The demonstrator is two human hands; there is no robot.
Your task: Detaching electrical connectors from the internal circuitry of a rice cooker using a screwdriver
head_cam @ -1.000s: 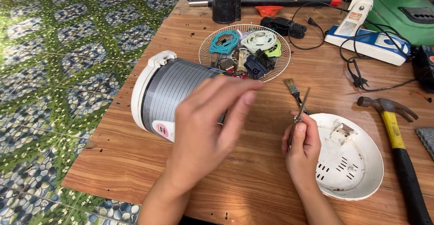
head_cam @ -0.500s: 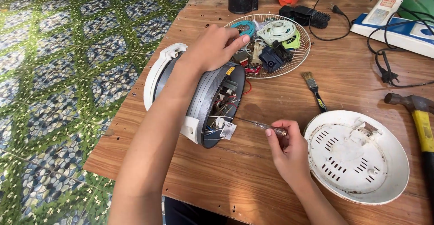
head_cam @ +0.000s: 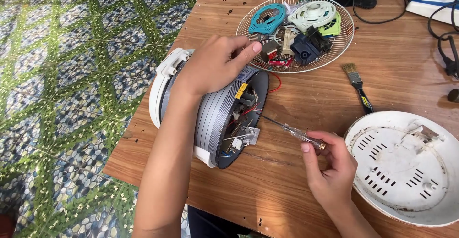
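Observation:
A grey and white round cooker body (head_cam: 215, 116) lies on its side on the wooden table (head_cam: 296, 99), its open underside with wires and metal parts facing right. My left hand (head_cam: 215, 63) rests on top of it and grips it. My right hand (head_cam: 330, 164) holds a screwdriver (head_cam: 289, 130) with a clear handle; the thin shaft points left, its tip at the wiring inside the open base.
A white vented bottom cover (head_cam: 406, 166) lies at the right. A wire basket (head_cam: 296, 30) at the back holds plastic and electrical parts. A small paintbrush (head_cam: 358, 85) lies between them. Black cables (head_cam: 444, 37) run at the far right. The table's left edge drops to a tiled floor (head_cam: 62, 75).
The cooker body has been turned so its open underside faces right. My left hand moved to its top, and my right hand brought the screwdriver tip to the wiring. The view has shifted closer.

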